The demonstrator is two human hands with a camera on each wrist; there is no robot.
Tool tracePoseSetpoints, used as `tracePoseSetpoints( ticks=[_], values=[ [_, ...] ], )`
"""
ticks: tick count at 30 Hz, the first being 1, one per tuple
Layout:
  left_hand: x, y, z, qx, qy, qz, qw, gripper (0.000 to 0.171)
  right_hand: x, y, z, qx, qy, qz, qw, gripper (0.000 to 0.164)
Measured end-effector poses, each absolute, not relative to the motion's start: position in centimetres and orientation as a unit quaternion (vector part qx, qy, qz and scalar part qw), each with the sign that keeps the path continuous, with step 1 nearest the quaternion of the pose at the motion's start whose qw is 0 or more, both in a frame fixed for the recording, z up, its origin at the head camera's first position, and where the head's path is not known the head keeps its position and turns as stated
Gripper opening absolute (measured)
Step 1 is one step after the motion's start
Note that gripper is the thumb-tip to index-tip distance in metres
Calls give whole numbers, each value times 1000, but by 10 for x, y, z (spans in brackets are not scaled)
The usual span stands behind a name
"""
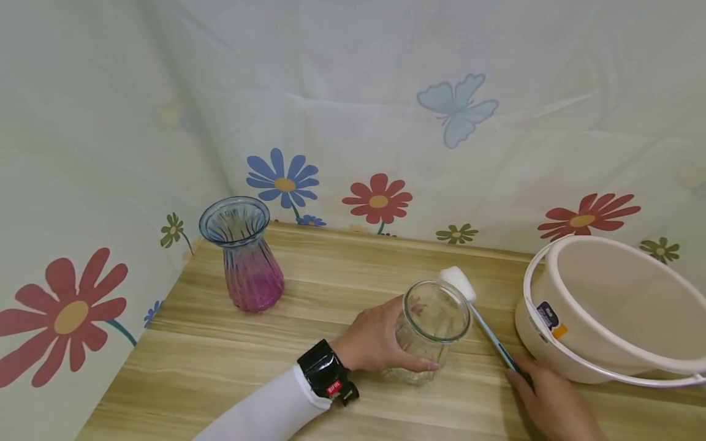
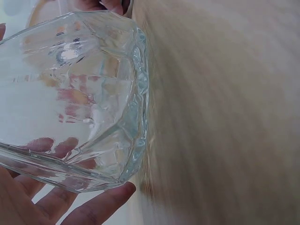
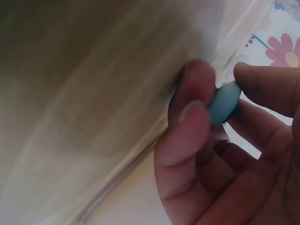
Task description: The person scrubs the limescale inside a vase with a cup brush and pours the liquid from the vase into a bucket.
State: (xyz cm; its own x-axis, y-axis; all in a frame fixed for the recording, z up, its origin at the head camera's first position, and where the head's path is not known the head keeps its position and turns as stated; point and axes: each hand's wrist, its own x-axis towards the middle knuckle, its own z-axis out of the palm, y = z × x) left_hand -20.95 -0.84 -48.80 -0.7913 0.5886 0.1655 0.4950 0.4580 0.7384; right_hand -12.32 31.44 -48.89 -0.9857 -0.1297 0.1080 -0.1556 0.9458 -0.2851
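A clear, faceted glass vase (image 1: 441, 350) with a thick round rim stands upright at the front middle of the table. My left hand (image 1: 375, 337) grips it from the left, thumb across the near side and fingers around the far side. The left wrist view shows the base of the glass close to the wood, with fingertips (image 2: 124, 190) along its wall. My right hand (image 1: 557, 395) holds a sponge brush by its blue handle (image 1: 493, 331). The white sponge head (image 1: 458, 283) is just behind the vase rim. In the right wrist view, fingers and thumb pinch the rounded handle end (image 3: 225, 103).
A blue-to-pink ribbed glass vase (image 1: 254, 269) stands at the back left. On the right is a pale pink bucket (image 1: 535, 349) with its handle lowered, close beside my right hand. A flower-printed curtain (image 1: 353, 110) borders the wooden table (image 1: 331, 263) behind and at left.
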Motion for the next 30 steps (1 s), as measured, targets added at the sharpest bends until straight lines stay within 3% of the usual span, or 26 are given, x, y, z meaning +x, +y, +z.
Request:
tracePoseSetpoints(
  ticks=[5,12,18,21,25,30],
  values=[
    [-211,-7,-489,323,851,411,53,100,-122,317,-486,48,-990,129,20,34],
    [-210,-7,-486,323,853,407,50,100,-120,319,-485,51,-990,130,21,44],
    [-210,-8,-485,325,852,408,49,100,-121,308,-479,88,-976,153,125,39],
    [-210,-9,-486,325,851,409,48,100,-121,292,-472,107,-960,207,156,45],
    [-209,-9,-488,323,851,411,43,100,-121,268,-464,118,-938,313,86,55],
    [-209,-9,-489,319,853,412,45,101,-125,241,-458,91,-899,415,-105,71]
  ],
)
